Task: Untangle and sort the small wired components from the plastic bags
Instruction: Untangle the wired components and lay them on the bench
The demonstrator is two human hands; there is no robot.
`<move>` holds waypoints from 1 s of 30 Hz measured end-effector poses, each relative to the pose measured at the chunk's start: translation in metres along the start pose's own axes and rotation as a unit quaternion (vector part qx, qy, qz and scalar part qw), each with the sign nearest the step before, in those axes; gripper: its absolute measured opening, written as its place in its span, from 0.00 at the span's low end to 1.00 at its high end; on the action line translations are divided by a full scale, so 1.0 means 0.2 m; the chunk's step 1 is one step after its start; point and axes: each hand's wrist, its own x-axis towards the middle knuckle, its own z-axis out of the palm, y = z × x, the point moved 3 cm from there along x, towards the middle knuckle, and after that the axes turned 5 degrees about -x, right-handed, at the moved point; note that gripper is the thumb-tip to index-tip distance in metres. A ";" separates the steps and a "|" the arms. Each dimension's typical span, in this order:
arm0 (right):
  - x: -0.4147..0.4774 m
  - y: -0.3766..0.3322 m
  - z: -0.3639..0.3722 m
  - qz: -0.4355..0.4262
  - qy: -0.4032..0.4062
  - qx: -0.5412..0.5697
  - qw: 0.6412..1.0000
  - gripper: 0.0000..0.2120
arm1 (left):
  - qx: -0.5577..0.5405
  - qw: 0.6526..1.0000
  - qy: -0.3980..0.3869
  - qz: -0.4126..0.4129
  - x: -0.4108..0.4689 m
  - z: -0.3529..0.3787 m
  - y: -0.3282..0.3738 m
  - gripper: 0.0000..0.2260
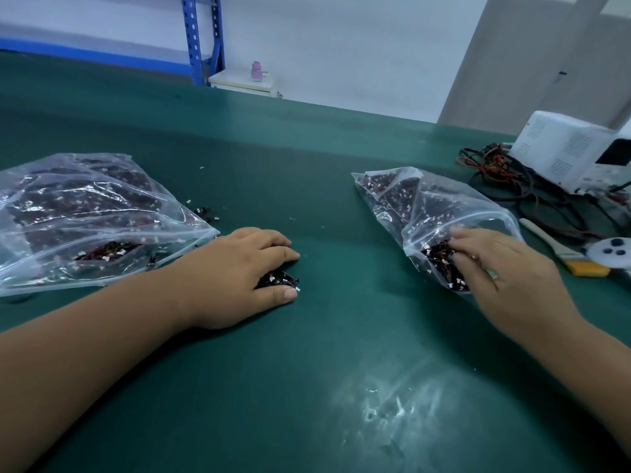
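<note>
Two clear plastic bags full of small dark wired components with white connectors lie on the green table: a large bag (78,213) at the left and a smaller bag (423,206) at the right. My left hand (239,271) lies palm down on the table, its fingers and thumb curled round a small clump of wired components (281,279). My right hand (495,264) reaches into the open mouth of the right bag, its fingers blurred among the components (440,261) there. A few loose components (205,213) lie beside the left bag.
At the right stand a white instrument (573,148) with tangled red and black cables (505,172), a brush with a yellow head (563,250) and a white round disc (611,252). Blue shelving (201,39) stands beyond the table's far edge.
</note>
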 end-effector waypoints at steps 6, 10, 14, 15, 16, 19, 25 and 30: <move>-0.01 -0.04 0.07 -0.047 -0.116 -0.081 0.989 0.24 | -0.005 1.000 -0.009 -0.007 0.00 -0.01 0.01 0.35; 0.04 -0.04 0.10 -0.071 -0.082 -0.123 0.986 0.19 | -0.007 1.000 -0.014 -0.010 0.00 -0.01 0.01 0.34; 0.09 -0.07 0.15 -0.066 -0.085 -0.142 0.984 0.17 | -0.002 1.000 -0.013 -0.009 0.00 -0.01 0.02 0.34; 0.10 -0.08 0.15 -0.070 -0.092 -0.144 0.983 0.14 | -0.003 1.000 -0.013 -0.008 0.00 -0.01 0.01 0.34; 0.11 -0.08 0.15 -0.070 -0.104 -0.150 0.981 0.13 | -0.004 1.000 -0.012 -0.007 0.00 -0.01 0.01 0.34; 0.17 -0.08 0.11 -0.071 -0.088 -0.169 0.979 0.14 | -0.006 1.000 -0.008 -0.007 0.00 -0.01 0.01 0.34; 0.45 -0.06 -0.09 -0.078 -0.080 -0.199 0.974 0.11 | -0.007 1.000 -0.010 -0.009 0.00 -0.01 0.01 0.34; 0.82 0.00 -0.33 -0.030 -0.086 -0.267 0.959 0.27 | -0.002 1.000 -0.005 -0.003 0.00 -0.01 0.01 0.31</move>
